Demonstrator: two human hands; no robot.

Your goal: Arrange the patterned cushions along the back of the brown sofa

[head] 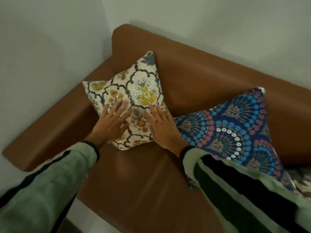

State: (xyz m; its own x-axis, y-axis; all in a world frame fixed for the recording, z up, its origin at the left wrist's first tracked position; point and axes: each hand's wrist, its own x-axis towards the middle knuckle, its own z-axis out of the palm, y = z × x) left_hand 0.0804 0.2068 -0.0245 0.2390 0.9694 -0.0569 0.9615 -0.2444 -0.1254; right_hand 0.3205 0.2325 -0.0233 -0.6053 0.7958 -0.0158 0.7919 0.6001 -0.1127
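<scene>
A cream cushion (pixel 134 84) with yellow flowers and dark scalloped lines leans in the corner of the brown sofa (pixel 210 81), against its back and near the left armrest. My left hand (pixel 112 122) lies flat on its lower left part, fingers spread. Flat on the cushion's lower right edge rests my right hand (pixel 161 125), fingers also apart. Neither hand grips anything. To the right, a dark blue cushion (pixel 235 128) with blue and pink fan patterns leans on the sofa back; my right sleeve covers its lower edge.
The sofa's left armrest (pixel 50 132) runs along a pale wall (pixel 42 56). Another patterned fabric (pixel 301 184) shows at the far right edge, partly hidden. Bare brown seat (pixel 143 182) lies between my arms.
</scene>
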